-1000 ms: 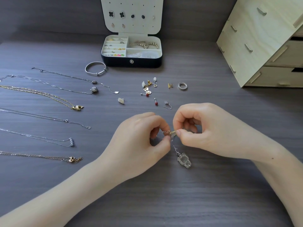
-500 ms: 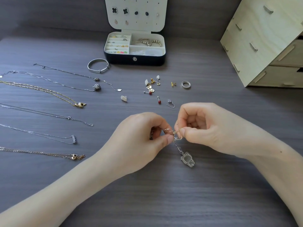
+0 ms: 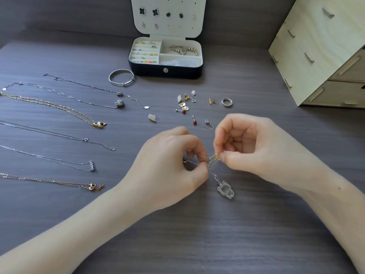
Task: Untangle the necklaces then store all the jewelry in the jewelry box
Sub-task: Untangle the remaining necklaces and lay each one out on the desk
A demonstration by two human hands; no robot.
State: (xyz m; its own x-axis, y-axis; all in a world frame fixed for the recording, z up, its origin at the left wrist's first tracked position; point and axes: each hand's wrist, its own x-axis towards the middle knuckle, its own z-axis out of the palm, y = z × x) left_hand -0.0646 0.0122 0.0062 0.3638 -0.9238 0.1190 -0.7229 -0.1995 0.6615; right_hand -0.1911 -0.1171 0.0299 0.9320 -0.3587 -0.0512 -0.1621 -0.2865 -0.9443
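The left hand (image 3: 169,165) and the right hand (image 3: 250,149) meet low over the counter (image 3: 197,238), each grip pressed thumb to forefinger on the tangled chains (image 3: 212,158); the left pinches one end of the snarl, the right pinches the gold links just beside it; the knot sits in the short span between the two grips, its long axis running roughly left to right; a clear pendant (image 3: 226,189) trails from it toward the person, on or just above the counter, I cannot tell which; both hands are equally near, so loosening it likely turns on easing apart along that span; straightened necklaces (image 3: 85,139) lie well apart to the left; the open jewelry box (image 3: 166,73) stands at the far side, beyond loose earrings (image 3: 185,104).
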